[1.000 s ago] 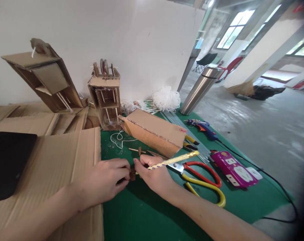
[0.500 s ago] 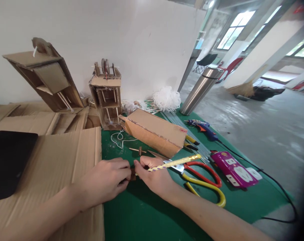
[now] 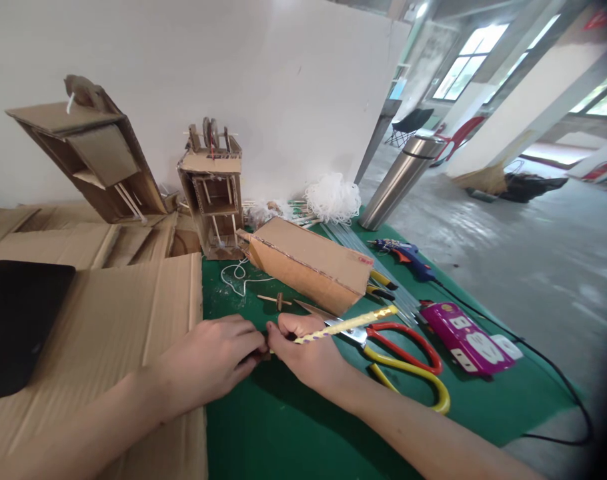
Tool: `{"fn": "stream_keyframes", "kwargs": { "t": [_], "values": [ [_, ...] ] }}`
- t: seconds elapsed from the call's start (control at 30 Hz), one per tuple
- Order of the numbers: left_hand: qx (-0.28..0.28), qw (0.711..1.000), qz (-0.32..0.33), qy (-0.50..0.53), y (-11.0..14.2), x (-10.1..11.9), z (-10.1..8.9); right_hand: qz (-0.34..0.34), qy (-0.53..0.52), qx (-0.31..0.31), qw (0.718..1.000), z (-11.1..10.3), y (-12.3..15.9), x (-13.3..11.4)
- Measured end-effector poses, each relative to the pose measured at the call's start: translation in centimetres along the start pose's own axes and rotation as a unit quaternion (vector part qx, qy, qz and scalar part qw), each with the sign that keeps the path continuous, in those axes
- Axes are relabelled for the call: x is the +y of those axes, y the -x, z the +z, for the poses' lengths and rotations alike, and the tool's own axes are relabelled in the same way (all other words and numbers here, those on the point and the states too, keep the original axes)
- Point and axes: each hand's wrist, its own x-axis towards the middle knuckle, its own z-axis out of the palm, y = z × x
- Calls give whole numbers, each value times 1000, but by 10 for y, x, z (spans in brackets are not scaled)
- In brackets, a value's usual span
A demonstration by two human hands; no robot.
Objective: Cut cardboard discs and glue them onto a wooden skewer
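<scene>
My right hand (image 3: 308,347) is closed around a yellow patterned pencil (image 3: 346,325), its tip end pointing down toward my left hand. My left hand (image 3: 231,350) has its fingers pressed together on a small brown cardboard piece (image 3: 266,357), mostly hidden beneath the fingers. The two hands almost touch over the green table surface. Just beyond them lies a thin stick with a small cardboard wheel (image 3: 279,301). Scissors (image 3: 406,353) with one red and one yellow handle lie by my right wrist, blades partly behind the pencil.
A cardboard box (image 3: 308,263) lies behind the hands, near a small cardboard tower (image 3: 213,200). To the right are a glue gun (image 3: 406,257), a purple power strip (image 3: 468,339) with a black cable, and a steel flask (image 3: 401,183). Cardboard sheets (image 3: 148,320) cover the left side.
My left fingers have shifted slightly right, covering more of the cardboard piece. The pencil has tilted a little in my right hand.
</scene>
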Motion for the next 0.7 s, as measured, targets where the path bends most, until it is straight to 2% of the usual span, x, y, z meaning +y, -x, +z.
{"fn": "stream_keyframes", "kwargs": {
  "t": [0.13,0.43,0.7],
  "values": [
    [-5,1000,-6,12,0,-2,2,4,-5,-2,1000,0,0,0],
    [-79,991,-82,75,-6,-2,-4,5,-6,-3,1000,-1,0,-2],
    [-77,992,-76,72,-6,-3,-4,-1,-8,-17,1000,0,0,-2]
  ]
}}
